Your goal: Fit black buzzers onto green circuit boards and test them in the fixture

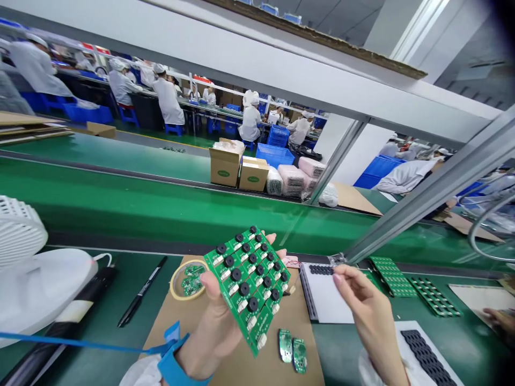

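Note:
My left hand (pixel 219 316), with a blue wrist strap (pixel 173 359) on it, grips a green circuit board panel (pixel 241 257) by its edges, tilted above the bench. Rows of black round components and white connectors cover the panel's face. My right hand (pixel 364 300) has thumb and forefinger pinched at the right end of a row of black round pads (pixel 321 269) on a white sheet stack (pixel 332 303). Whatever lies between those fingertips is too small to make out. Below the panel, two small rounded circuit boards (pixel 292 351) lie on brown cardboard (pixel 241 370).
A tape roll (pixel 173 287) encircles small green boards; a black marker (pixel 142 292) and white fan (pixel 48 289) are to the left. More panels (pixel 434 296) and a sheet of black pads (pixel 428 356) lie right. Behind runs a green conveyor (pixel 120 198) with a metal post (pixel 422 198).

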The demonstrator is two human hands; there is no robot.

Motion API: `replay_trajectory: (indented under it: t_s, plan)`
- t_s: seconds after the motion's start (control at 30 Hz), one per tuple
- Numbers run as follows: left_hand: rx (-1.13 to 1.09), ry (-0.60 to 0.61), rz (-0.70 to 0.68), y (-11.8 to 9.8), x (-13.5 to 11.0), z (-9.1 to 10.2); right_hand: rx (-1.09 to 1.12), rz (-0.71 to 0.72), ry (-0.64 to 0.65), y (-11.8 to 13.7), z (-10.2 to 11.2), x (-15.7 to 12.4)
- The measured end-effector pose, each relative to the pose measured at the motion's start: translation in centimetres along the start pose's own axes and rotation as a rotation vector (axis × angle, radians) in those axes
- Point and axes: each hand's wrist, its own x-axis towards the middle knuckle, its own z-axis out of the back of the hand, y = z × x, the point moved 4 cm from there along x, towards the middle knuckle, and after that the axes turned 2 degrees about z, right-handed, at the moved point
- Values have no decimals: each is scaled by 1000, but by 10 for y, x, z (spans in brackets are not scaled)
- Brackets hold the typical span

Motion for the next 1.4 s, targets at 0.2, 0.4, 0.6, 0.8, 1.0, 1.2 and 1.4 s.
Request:
replay_trajectory:
  t_s: [0.2,0.4,0.6,0.8,1.0,1.2,1.4]
  plan:
    - [11,-31,50,9,-2,-1,341,327,375,113,-57,-30]
    - [-20,-122,79,12,-2,3,291,439,368,118,-68,-24]
    - [-31,-133,87,11,0,3,247,459,376,117,-68,-21]
    - [17,-139,83,13,-1,4,223,492,413,117,-67,-22]
    - [8,-156,97,15,-1,5,186,514,407,118,-64,-22]
    - [15,-175,104,14,-1,6,125,583,390,120,-61,-22]
    - [-4,-211,90,14,-1,6,32,665,304,125,-58,-24]
